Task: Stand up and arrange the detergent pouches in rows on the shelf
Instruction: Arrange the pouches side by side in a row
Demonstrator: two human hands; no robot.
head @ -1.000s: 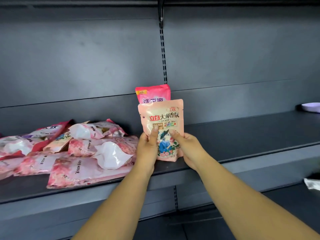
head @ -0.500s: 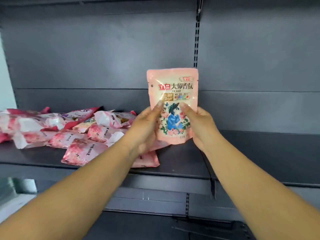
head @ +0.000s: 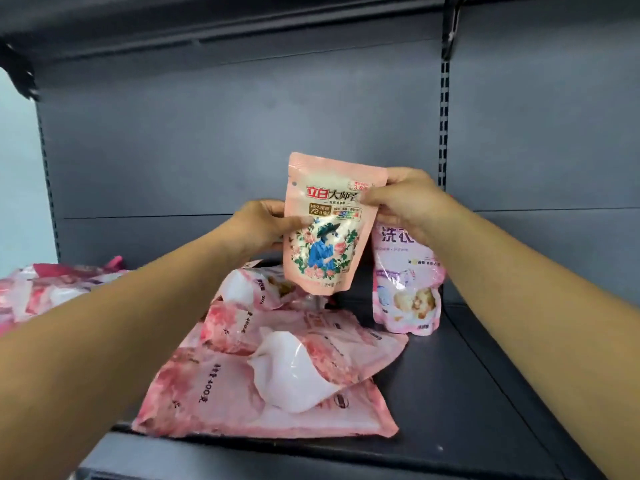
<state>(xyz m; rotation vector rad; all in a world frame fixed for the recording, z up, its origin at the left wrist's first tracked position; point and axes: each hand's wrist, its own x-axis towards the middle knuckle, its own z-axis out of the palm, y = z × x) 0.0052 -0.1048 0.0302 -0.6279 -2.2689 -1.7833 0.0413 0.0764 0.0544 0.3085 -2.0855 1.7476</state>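
Peach floral plastic detergent pouch (head: pixel 327 230): left hand (head: pixel 263 225), right hand (head: pixel 403 199) both pinching its side edges, held upright. Likely light, soft, slippery film; grip side seams.

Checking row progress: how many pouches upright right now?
2. One pouch is held upright off the shelf by left hand and right hand; a pink pouch stands behind the right hand. The rest lie flat; others may be hidden.
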